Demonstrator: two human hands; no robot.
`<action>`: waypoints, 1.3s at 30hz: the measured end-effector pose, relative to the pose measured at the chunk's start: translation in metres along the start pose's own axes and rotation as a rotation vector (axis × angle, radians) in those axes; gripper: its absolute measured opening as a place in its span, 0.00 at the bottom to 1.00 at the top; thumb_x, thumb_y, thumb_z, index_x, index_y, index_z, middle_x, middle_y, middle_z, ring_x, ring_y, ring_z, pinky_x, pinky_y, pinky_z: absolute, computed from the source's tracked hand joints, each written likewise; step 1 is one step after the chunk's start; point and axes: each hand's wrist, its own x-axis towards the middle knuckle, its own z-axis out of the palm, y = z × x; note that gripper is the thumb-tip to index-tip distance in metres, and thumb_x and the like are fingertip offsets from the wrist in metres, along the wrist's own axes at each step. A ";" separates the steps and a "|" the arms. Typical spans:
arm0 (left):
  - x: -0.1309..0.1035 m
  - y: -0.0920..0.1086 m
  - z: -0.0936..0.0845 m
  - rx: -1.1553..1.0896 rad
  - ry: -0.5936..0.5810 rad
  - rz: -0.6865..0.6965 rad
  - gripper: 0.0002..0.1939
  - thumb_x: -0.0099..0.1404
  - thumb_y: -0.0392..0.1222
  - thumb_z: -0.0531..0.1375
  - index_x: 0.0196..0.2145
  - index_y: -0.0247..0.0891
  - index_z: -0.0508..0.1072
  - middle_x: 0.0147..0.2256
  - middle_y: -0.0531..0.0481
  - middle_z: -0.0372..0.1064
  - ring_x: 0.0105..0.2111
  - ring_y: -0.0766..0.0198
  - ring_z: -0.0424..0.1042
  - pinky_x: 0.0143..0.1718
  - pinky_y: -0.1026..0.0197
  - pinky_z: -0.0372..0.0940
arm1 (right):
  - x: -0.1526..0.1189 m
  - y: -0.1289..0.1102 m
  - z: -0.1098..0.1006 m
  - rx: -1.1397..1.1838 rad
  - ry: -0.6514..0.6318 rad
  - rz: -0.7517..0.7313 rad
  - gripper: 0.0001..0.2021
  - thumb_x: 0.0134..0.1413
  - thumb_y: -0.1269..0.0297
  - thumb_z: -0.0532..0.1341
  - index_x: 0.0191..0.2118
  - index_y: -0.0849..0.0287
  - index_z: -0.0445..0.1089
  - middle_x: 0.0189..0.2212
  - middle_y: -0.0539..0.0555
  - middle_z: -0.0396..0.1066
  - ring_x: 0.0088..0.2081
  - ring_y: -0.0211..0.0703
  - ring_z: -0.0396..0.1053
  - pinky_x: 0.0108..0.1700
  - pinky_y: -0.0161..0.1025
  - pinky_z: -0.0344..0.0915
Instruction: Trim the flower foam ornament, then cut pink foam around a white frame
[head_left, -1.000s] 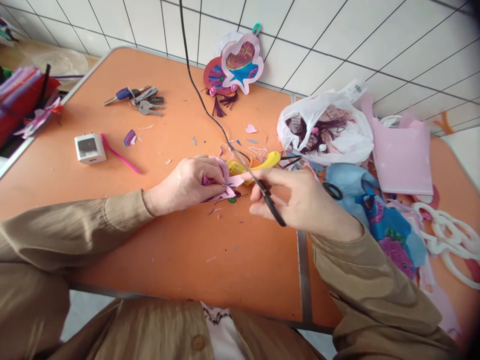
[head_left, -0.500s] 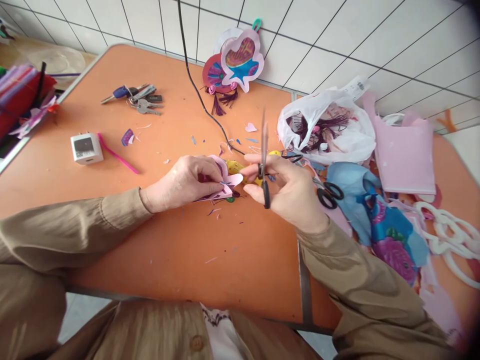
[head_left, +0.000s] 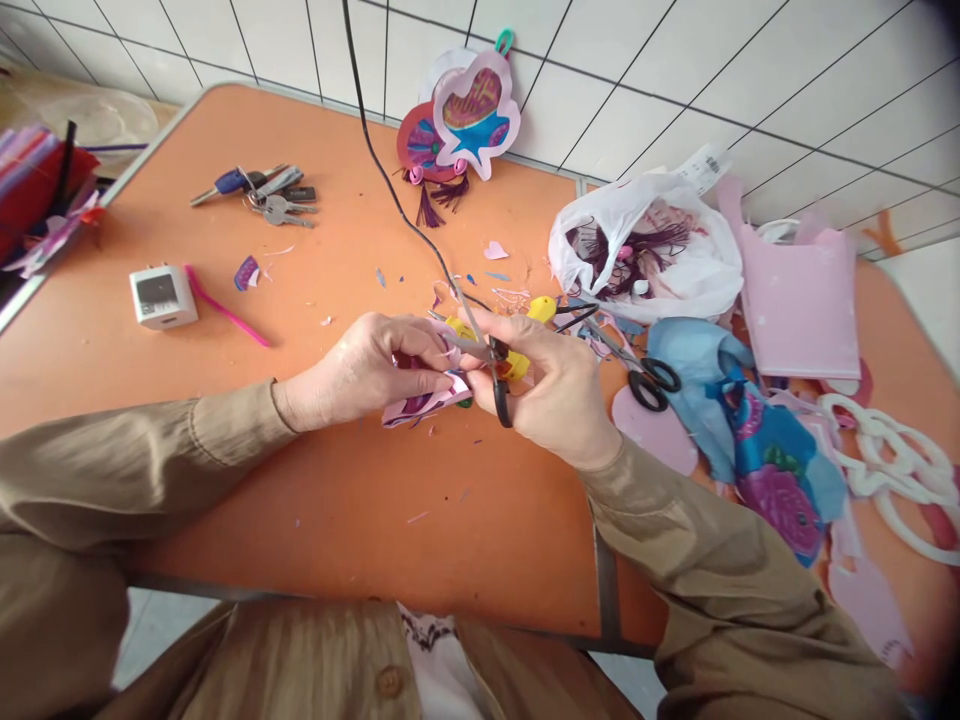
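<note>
Pinched in my left hand (head_left: 367, 372) is a pink and purple fabric piece (head_left: 424, 402), folded and partly covered by my fingers. My right hand (head_left: 551, 385) grips black-handled scissors (head_left: 501, 398). Their blades are spread and reach the upper edge of the fabric by my left fingertips; whether they touch it I cannot tell. Behind and below my right fingers lies a yellow glue gun (head_left: 541, 309), partly hidden, with a black cord (head_left: 405, 212) on the table nearby. Small scraps and a pink heart cutout (head_left: 495, 250) are scattered past my hands.
Keys (head_left: 277, 208) and a white charger (head_left: 162, 297) lie at left. Finished-looking ornaments (head_left: 478, 118) lean by the tiled wall. At right are a white plastic bag (head_left: 652, 250) with tassels, a second pair of scissors (head_left: 646, 390), blue fabric (head_left: 694, 360) and white rings (head_left: 892, 440).
My right hand has moved slightly left and turned the scissors from upright to slanting left, bringing the blades to the fabric. My left hand has tilted the fabric piece.
</note>
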 end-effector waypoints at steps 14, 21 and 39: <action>-0.003 -0.008 0.004 0.093 0.052 0.095 0.01 0.59 0.38 0.70 0.29 0.40 0.84 0.32 0.49 0.82 0.33 0.62 0.79 0.32 0.66 0.71 | -0.001 -0.007 0.003 0.017 0.011 0.025 0.23 0.52 0.71 0.65 0.55 0.52 0.76 0.35 0.49 0.78 0.33 0.39 0.73 0.42 0.41 0.75; -0.002 -0.005 0.000 0.068 0.000 0.004 0.08 0.65 0.42 0.66 0.34 0.37 0.84 0.35 0.46 0.82 0.32 0.62 0.80 0.33 0.65 0.72 | -0.001 -0.013 0.004 0.024 0.045 0.160 0.19 0.55 0.67 0.65 0.52 0.47 0.76 0.32 0.52 0.77 0.31 0.44 0.72 0.40 0.46 0.75; -0.003 0.005 0.003 0.255 0.015 0.026 0.06 0.62 0.40 0.67 0.31 0.38 0.84 0.32 0.48 0.81 0.30 0.65 0.77 0.31 0.67 0.67 | -0.004 -0.012 0.005 0.048 0.025 0.161 0.18 0.56 0.60 0.67 0.54 0.48 0.75 0.32 0.50 0.76 0.31 0.43 0.72 0.42 0.45 0.76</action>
